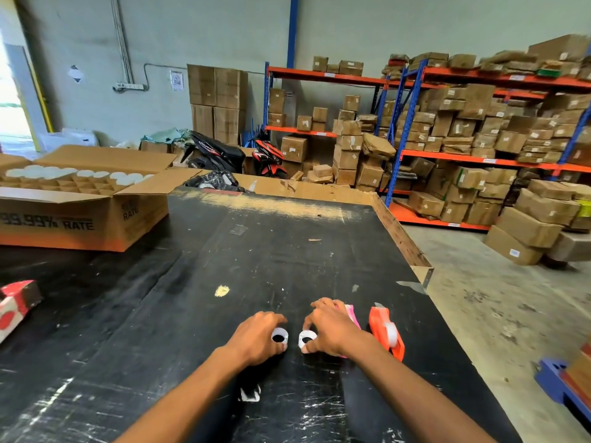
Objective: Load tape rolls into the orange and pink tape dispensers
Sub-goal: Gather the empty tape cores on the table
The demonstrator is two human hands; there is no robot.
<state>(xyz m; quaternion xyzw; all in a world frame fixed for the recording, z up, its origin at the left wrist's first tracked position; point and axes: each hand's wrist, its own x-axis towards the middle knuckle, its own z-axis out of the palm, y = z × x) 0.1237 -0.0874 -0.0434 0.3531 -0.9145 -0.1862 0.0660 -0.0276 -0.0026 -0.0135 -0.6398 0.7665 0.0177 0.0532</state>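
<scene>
Head view: left hand (pixel 259 338) pinches one tape roll (pixel 279 337); right hand (pixel 329 334) pinches another (pixel 306 339). Rolls seem light and stiff; grip the rims. Pink dispenser (pixel 351 316) is mostly hidden.

Scuffed matt black table (pixel 287 251), cardboard box (pixel 80 219)

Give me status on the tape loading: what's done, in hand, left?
Done: the orange dispenser seems to hold a roll already. In hand: the left hand and right hand each grip a small white roll, left roll, right roll, on the black table. Left: the pink dispenser, mostly hidden behind the right hand; its state is unclear.
</scene>
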